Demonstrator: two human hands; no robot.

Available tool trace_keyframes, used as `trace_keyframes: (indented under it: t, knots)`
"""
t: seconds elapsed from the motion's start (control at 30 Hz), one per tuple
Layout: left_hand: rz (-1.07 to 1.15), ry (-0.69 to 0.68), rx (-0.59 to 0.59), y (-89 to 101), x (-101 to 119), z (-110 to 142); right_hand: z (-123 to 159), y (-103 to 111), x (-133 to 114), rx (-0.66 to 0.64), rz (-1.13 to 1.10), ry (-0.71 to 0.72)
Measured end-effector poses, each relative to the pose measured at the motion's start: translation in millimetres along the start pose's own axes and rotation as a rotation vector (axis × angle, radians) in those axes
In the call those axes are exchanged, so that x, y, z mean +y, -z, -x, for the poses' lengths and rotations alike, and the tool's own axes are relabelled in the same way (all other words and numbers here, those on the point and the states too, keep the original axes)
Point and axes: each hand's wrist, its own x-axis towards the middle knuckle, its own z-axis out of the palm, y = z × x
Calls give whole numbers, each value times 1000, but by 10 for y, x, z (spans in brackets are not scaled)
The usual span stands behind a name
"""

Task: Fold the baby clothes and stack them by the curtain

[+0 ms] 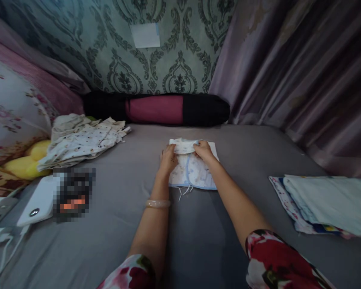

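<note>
Garment point(201, 176): matt printed cloth
Bedsheet point(120, 241) under garment: matt cloth, faintly creased
White device point(41, 196) left of garment: smooth plastic, slight sheen

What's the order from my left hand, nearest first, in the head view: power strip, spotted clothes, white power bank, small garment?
1. Small garment: touching your left hand.
2. Spotted clothes: off to its left.
3. White power bank: farther left, nearer the camera.
4. Power strip: at the left edge.
</note>
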Motion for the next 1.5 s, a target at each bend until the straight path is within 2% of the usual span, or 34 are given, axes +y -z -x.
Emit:
trace_keyframes:
  t: [0.13,0.23,0.57,0.63,0.7,0.77,0.83,0.93,1.07,1.2,1.4,1.5]
  knots:
    - [-118,57,-117,25,18,38,29,74,20,89,325,57]
    - [-194,82,-178,62,74,45,91,117,7,114,474,43]
    - [-279,147,-241,73,139,48,283,85,-85,153,628,42]
    - [-254,172,-248,82,175,36,295,54,-106,206,671,106]
    - [-213,180,-237,104,221,15,294,3,-131,222,702,249]
    - [-182,183,-188,135,261,-9,279,-80,-169,153,704,463]
    - [-179,208,-122,172,280,-30,248,-194,-221,31,702,657]
    - [-188,311,-65,227,266,-48,187,-402,-310,-119,724,780]
    - [-174,413,-33,275,230,-56,121,-644,-363,-242,781,761]
    - [-193,435,-48,278,229,-64,90,-757,-317,-329,814,732]
    - [-181,413,-55,277,254,-80,64,-745,-336,-364,738,675]
    - [-152,375,-34,280,268,-84,113,-669,-358,-254,679,665]
